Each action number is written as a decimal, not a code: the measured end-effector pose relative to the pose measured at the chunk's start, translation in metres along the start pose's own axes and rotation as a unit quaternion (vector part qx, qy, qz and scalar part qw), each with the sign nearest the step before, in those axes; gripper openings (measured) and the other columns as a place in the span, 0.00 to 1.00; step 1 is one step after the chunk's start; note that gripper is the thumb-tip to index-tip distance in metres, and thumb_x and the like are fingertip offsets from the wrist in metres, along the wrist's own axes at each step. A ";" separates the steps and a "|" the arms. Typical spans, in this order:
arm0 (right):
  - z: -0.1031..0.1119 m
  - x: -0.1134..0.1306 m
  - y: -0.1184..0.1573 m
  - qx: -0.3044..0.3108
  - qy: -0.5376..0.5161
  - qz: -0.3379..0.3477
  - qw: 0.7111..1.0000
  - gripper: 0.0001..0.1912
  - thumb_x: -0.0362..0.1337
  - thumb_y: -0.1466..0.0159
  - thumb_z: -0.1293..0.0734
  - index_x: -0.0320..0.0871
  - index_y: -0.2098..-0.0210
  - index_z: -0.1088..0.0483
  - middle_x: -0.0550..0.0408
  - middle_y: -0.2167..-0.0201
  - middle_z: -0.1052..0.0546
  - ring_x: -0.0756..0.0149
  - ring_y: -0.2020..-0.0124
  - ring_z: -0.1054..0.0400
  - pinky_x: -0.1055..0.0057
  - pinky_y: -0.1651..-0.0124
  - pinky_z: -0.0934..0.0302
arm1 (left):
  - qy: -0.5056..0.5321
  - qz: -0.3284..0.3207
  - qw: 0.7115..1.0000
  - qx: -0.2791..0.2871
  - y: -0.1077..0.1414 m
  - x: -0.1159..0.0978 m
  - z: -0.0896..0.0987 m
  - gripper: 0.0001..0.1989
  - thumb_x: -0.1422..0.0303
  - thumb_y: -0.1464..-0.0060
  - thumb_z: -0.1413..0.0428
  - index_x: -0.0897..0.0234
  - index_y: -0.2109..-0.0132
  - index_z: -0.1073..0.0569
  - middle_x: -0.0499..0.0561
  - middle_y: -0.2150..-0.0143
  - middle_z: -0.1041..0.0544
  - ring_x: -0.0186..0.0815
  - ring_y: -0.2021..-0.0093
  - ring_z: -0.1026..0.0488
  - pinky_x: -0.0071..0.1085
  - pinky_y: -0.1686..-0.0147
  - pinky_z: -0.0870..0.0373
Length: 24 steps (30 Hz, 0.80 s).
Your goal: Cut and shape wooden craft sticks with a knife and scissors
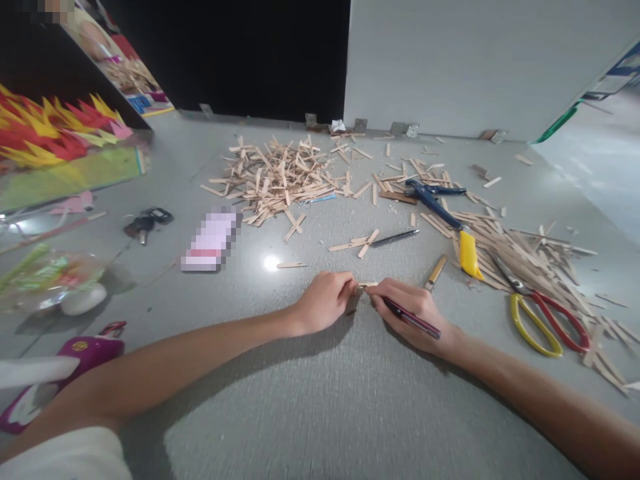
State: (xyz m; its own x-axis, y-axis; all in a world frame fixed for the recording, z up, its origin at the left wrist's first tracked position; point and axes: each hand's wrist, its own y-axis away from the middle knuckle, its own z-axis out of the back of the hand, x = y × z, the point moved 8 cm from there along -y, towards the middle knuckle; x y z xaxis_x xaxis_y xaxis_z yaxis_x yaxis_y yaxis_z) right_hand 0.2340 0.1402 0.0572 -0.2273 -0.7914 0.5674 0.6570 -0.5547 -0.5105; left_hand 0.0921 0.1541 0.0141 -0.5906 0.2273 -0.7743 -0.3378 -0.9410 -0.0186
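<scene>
My left hand (pixel 326 303) is closed in a pinch on one end of a small wooden stick (pixel 369 285), low over the grey table. From the other side my right hand (pixel 413 312) holds a slim dark pen (pixel 413 319) with reddish edges, its front end down by the stick. Exactly where the tip touches is hidden by my fingers. Just beyond my hands lie a cut stick piece (pixel 291 265), a black pen (pixel 395 238) with crossed sticks beside it, and a short tan-handled tool (pixel 437 271).
A heap of wooden sticks (pixel 285 173) lies at the back. To the right are blue-and-yellow handled cutters (pixel 443 217), red-and-yellow scissors (pixel 550 323) and more sticks (pixel 520 250). Leftward lie a phone (pixel 210 240), keys (pixel 149 223) and a purple glue gun (pixel 90 353). Panels (pixel 490 67) stand behind.
</scene>
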 end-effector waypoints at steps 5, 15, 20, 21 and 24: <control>0.001 -0.009 -0.001 -0.004 -0.015 -0.057 0.998 0.11 0.33 0.23 0.37 0.42 0.53 0.21 0.53 0.69 0.19 0.69 0.71 0.24 0.73 0.66 0.30 | -0.002 -0.005 1.000 0.005 0.001 -0.002 0.000 0.18 0.74 0.30 0.52 0.61 0.71 0.35 0.43 0.78 0.31 0.31 0.78 0.35 0.28 0.70 0.42; -0.007 0.006 0.000 0.040 0.025 0.029 0.998 0.14 0.28 0.23 0.40 0.41 0.48 0.23 0.47 0.61 0.18 0.65 0.63 0.22 0.71 0.61 0.28 | -0.017 0.000 1.000 0.003 0.000 0.000 -0.002 0.20 0.70 0.28 0.53 0.59 0.72 0.38 0.43 0.79 0.35 0.32 0.79 0.37 0.29 0.71 0.46; 0.000 -0.008 -0.001 -0.022 -0.003 -0.050 0.999 0.12 0.31 0.22 0.38 0.42 0.51 0.21 0.55 0.67 0.20 0.69 0.70 0.24 0.74 0.63 0.29 | -0.020 0.004 1.000 0.002 0.000 0.000 -0.001 0.18 0.71 0.29 0.52 0.60 0.71 0.37 0.44 0.77 0.31 0.33 0.76 0.34 0.29 0.70 0.44; -0.002 -0.006 -0.001 -0.013 -0.002 -0.040 0.999 0.13 0.31 0.22 0.39 0.42 0.51 0.21 0.54 0.66 0.19 0.69 0.69 0.24 0.73 0.63 0.29 | -0.020 0.005 1.000 0.001 0.000 0.000 -0.001 0.18 0.71 0.29 0.52 0.60 0.71 0.37 0.44 0.77 0.31 0.33 0.76 0.34 0.29 0.70 0.44; -0.010 0.002 0.001 0.036 0.017 0.024 0.999 0.14 0.30 0.22 0.40 0.42 0.47 0.23 0.49 0.61 0.19 0.66 0.64 0.22 0.71 0.62 0.28 | -0.019 0.008 1.000 -0.001 -0.001 0.001 -0.001 0.19 0.71 0.29 0.52 0.59 0.73 0.38 0.44 0.78 0.33 0.33 0.77 0.36 0.30 0.70 0.45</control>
State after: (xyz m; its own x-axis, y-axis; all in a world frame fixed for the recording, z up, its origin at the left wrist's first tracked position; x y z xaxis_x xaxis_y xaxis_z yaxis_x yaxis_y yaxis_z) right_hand 0.2270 0.1354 0.0521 -0.2176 -0.8252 0.5213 0.7178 -0.4972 -0.4874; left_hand 0.0922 0.1549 0.0128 -0.6237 0.2214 -0.7497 -0.3271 -0.9450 -0.0069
